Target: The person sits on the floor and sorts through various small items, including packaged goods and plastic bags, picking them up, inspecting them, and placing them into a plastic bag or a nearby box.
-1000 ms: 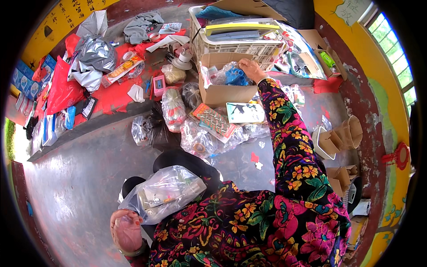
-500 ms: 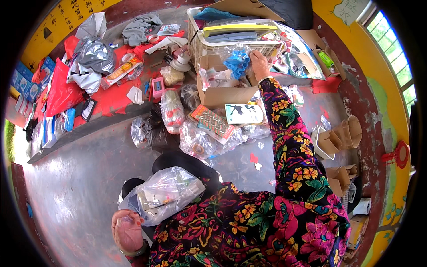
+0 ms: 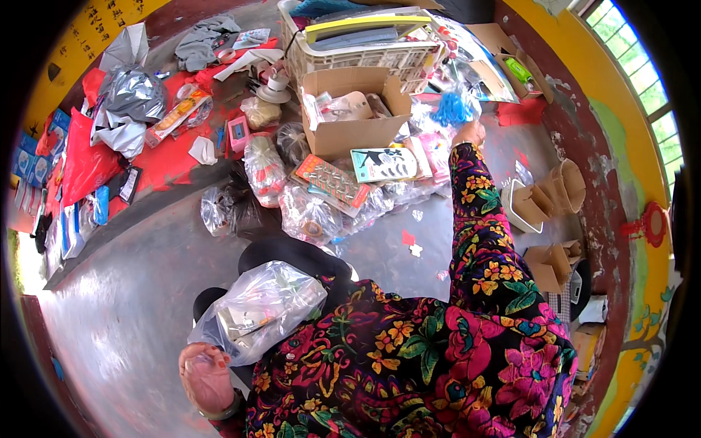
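fingers of the right hand, at the end of an outstretched flowered sleeve, are bent in and closed on a blue bundle in clear plastic; just where they pinch it is too blurred to tell. that bundle is outside the open cardboard box, just to its right, and in front of the right end of a pale slatted crate. the left hand is low down, palm up, its fingers half curled beside the edge of a clear bag that rests on the lap with boxed goods inside; whether they grip its plastic, i cannot tell. below the cardboard box lie a flat picture box and an orange card, on top of clear bags, with a small pink box farther left.
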Available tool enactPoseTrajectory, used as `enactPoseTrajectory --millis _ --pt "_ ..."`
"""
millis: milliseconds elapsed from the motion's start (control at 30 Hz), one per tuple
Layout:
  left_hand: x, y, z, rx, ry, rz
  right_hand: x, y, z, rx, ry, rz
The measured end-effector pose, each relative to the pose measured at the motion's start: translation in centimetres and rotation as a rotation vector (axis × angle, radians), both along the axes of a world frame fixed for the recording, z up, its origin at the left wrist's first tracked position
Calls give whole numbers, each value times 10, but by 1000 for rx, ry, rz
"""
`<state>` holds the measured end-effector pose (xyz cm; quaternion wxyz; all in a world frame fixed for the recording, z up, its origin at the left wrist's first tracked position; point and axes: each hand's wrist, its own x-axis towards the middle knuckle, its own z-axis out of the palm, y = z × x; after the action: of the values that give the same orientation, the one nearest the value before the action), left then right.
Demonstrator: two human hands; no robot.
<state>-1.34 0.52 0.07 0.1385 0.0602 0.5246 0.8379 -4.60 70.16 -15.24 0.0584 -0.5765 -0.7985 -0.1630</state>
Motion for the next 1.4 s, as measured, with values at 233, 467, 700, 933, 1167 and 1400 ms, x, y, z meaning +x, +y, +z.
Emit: enactPoseTrajectory --millis 233,467,700,933,1167,1400 --pt "10 8 15 -67 -25 69 12 9 -115 -336 218 143" --pt "9 9 13 -72 -14 84 6 1 -114 -572 -194 428" --pt "0 10 5 -28 -32 50 8 9 -99 -448 288 118" --pt "-2 10 4 -22 -28 37 -3 12 -75 -375 -6 428" --pt "-1 9 3 8 -43 65 -96 -62 48 75 1068 702" --pt "-1 7 2 6 -60 83 -194 -84 54 -377 -240 1040"
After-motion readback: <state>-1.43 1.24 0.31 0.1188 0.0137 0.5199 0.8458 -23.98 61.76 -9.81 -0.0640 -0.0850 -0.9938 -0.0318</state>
